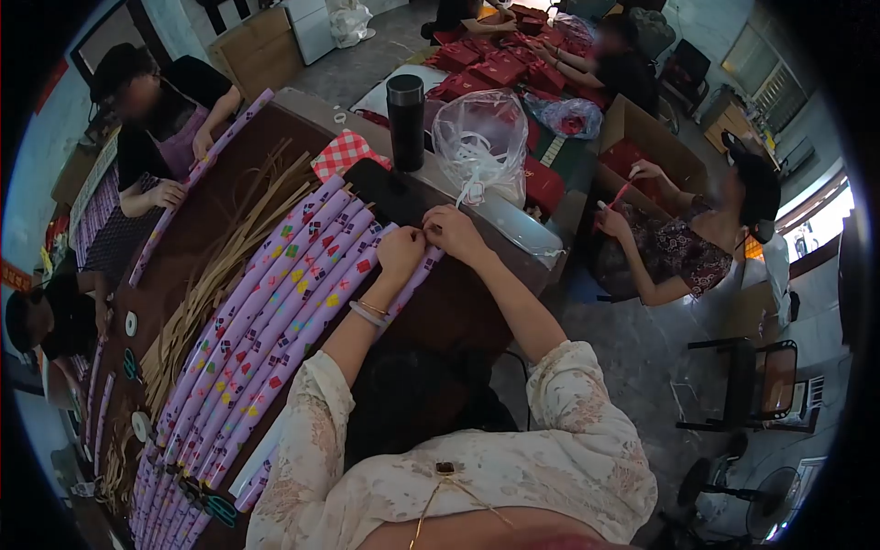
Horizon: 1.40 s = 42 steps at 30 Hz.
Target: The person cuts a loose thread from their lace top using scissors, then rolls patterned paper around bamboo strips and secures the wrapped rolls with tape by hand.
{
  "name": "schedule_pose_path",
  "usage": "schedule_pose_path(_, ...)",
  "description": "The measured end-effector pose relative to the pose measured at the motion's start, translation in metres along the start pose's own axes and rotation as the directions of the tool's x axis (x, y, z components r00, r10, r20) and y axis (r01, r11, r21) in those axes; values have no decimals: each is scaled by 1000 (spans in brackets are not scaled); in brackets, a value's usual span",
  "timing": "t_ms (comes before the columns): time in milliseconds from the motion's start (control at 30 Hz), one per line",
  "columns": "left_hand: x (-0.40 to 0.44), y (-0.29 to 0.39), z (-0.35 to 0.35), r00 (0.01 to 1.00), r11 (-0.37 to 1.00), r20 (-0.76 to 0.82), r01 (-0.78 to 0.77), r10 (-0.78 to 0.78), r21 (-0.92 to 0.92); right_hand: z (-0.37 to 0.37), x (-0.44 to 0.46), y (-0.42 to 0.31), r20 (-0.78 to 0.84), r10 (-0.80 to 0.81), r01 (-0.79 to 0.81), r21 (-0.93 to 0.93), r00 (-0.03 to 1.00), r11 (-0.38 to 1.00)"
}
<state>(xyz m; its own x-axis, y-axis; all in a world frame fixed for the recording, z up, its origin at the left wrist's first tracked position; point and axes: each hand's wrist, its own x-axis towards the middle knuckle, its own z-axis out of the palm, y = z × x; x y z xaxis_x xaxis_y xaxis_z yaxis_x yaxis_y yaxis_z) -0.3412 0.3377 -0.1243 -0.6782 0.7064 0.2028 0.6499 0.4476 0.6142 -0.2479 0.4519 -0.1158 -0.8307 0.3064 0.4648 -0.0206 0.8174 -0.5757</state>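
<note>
Head view: near the bench's (225,183) right end, the left hand (403,249) and right hand (455,235) meet, fingers curled nearly closed on the end of a lilac roll (419,273); detail between the fingertips is too small to tell. Alongside, patterned rolls (266,321) lie bundled along the near edge. By the right edge are a black tumbler (405,124) and clear bag (481,137). Across, at the far edge, a person (165,133) holds another roll (197,174).

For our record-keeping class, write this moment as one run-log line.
left hand: at purple roll; right hand: at same roll; other rolls: side by side on table; bottle: upright
</note>
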Motion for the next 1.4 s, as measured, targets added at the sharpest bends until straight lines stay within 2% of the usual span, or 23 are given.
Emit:
schedule_pose_path(67,2,-2,1,999,1000,30,18,-18,2,2,-2,3,0,2,-2,22,1000,1000)
schedule_pose_path(133,0,-1,-1,998,999,37,41,-41,10,6,-5,4,-67,-21,24,37,998,999)
schedule_pose_path(233,0,-4,1,998,997,42,40,-37,-66,7,-3,9,-40,-25,27,44,999,999)
schedule_pose_path(367,-1,-2,0,994,994,76,81,-76,-69,4,-4,7,-22,-13,13,43,1000,999)
schedule_pose_path(600,-1,-6,3,998,995,39,51,-48,-84,5,-5,7,-34,34,-31,98,999,995)
schedule_pose_path(733,-1,-3,1,998,992,51,52,-46,-117,2,-5,7,-28,5,-3,75,1000,997)
schedule_pose_path(800,-3,-3,-1,997,988,47,62,-56,-140,4,-6,5,-27,62,-59,126,998,990)
schedule_pose_path(1033,-4,-2,-1,999,991,23,45,-42,-128,4,-5,8,14,111,-111,100,994,989)
schedule_pose_path(1100,-6,-1,-3,1000,988,2,11,-11,-154,4,-5,9,12,80,-81,55,997,995)
schedule_pose_path(1300,-4,-2,-4,994,986,98,65,-50,-155,5,-7,12,9,87,-87,66,996,994)
schedule_pose_path(1400,-4,-1,-5,995,989,90,52,-39,-142,3,-6,12,33,79,-81,73,996,994)
